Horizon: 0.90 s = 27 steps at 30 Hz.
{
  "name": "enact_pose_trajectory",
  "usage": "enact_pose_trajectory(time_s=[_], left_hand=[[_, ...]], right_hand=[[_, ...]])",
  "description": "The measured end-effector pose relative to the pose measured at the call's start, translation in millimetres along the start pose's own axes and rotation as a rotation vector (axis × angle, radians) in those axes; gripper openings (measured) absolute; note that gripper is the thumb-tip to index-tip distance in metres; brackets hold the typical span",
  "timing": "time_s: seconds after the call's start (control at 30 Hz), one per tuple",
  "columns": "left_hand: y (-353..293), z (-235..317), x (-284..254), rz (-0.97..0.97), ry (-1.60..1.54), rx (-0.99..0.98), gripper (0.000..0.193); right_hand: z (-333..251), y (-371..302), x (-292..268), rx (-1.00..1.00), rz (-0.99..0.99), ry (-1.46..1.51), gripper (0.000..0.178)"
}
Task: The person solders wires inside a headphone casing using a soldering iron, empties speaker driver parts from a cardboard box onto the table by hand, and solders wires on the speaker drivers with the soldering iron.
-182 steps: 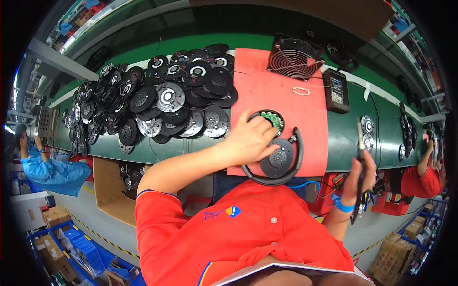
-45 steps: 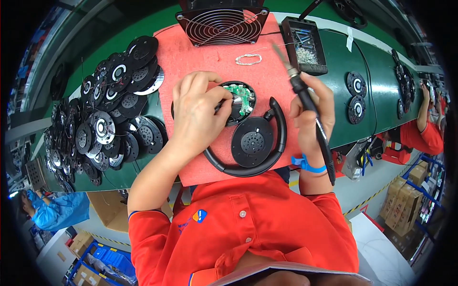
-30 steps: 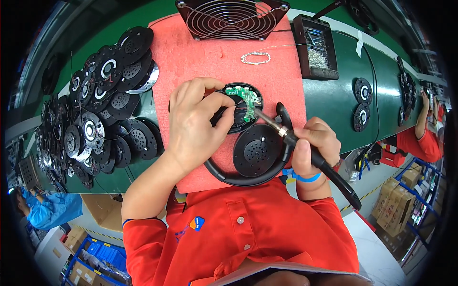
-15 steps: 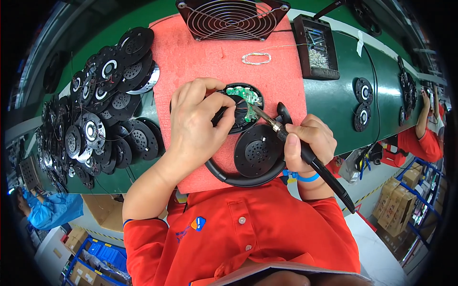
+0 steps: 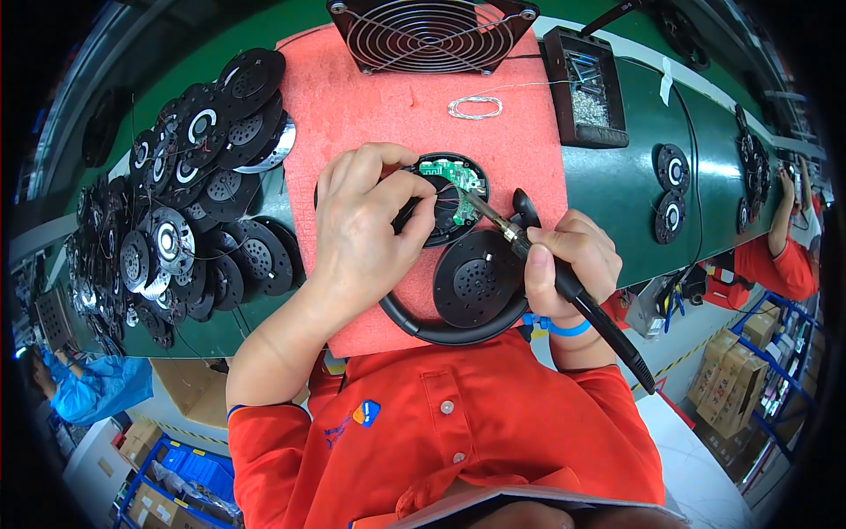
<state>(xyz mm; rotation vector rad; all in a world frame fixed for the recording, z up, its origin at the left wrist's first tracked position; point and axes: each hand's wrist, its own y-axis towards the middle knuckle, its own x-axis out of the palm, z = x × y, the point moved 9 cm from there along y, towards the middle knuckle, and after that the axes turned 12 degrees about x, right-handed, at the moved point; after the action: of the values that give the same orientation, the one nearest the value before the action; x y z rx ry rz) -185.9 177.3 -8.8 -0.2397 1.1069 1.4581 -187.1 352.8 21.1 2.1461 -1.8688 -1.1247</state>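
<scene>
On the pink foam mat lies a black headphone; its headband (image 5: pixel 454 335) curves toward me. One ear cup (image 5: pixel 480 167) is uncovered, showing a green circuit board (image 5: pixel 467 209) with thin wires. My left hand (image 5: pixel 357 216) is closed over the left side of this cup, its thumb and forefinger pinching a dark part beside the wires; the fingers mostly hide it. My right hand (image 5: pixel 575 264) grips a black-handled soldering iron (image 5: pixel 586 304), its metal tip at the board's right edge. Just below the iron sits the other cup's perforated black disc (image 5: pixel 476 278).
Many black speaker plates (image 5: pixel 220 185) are heaped at the left. A fan (image 5: pixel 432 35) stands behind the mat (image 5: pixel 352 97), with a coil of solder wire (image 5: pixel 476 108) before it. A black tray (image 5: pixel 599 132) holds small metal bits. Co-workers sit at both sides.
</scene>
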Motion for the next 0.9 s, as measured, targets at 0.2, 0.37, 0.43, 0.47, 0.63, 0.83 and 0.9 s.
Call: enact_pose_trajectory(time_s=[0.2, 0.37, 0.43, 0.47, 0.63, 0.83, 0.9], left_hand=[[0, 0, 0, 0.006, -0.001, -0.002, 0.011], [0, 0, 1, 0.003, -0.005, -0.005, 0.011], [1, 0, 1, 0.007, -0.007, -0.005, 0.011], [1, 0, 1, 0.002, -0.001, -0.005, 0.01], [0, 0, 1, -0.015, 0.014, -0.011, 0.01], [1, 0, 3, -0.072, 0.031, -0.011, 0.013], [0, -1, 2, -0.022, 0.019, -0.004, 0.011]], right_hand=[[-2, 0, 2, -0.005, -0.046, -0.008, 0.012], [-3, 0, 3, -0.013, -0.053, -0.017, 0.011], [-2, 0, 2, -0.014, -0.048, -0.013, 0.011], [-3, 0, 2, -0.013, -0.048, -0.013, 0.011], [3, -3, -10, 0.012, 0.044, 0.035, 0.009], [9, -5, -13, 0.014, 0.106, 0.068, 0.012], [10, -4, -13, 0.017, 0.106, 0.074, 0.012]])
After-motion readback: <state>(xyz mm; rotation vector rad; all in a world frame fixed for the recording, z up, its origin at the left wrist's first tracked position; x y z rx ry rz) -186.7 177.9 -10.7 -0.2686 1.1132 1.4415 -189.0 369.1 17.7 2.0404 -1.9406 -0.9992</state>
